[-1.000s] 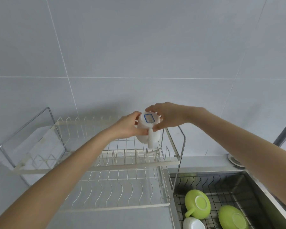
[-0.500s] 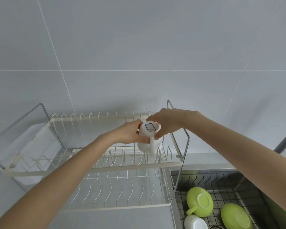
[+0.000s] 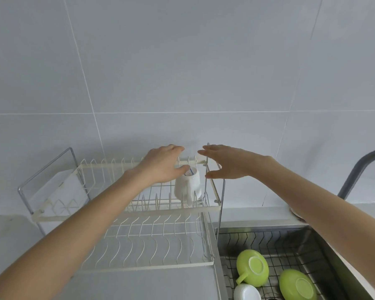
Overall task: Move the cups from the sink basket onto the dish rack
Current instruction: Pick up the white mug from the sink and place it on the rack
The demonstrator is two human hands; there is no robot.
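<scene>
Both your hands have let go: left grip [image 3: 160,164] and right grip [image 3: 227,162] spread apart, white cup [image 3: 187,186] racked between them. Next: reach green cup [image 3: 252,268] in sink basket [image 3: 290,241].

2 hands [image 3: 160,165] [image 3: 227,163], 2 white cups [image 3: 187,184] [image 3: 246,292], 2 green cups [image 3: 252,267] [image 3: 298,284], 1 rack [image 3: 139,230].

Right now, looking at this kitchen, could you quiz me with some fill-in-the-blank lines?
The white cup sits on the dish rack's ____ tier.
It stands ____, base up.
The sink basket holds two cups coloured ____.
The right hand holds ____.

Missing: upper; upside down; green; nothing
</scene>
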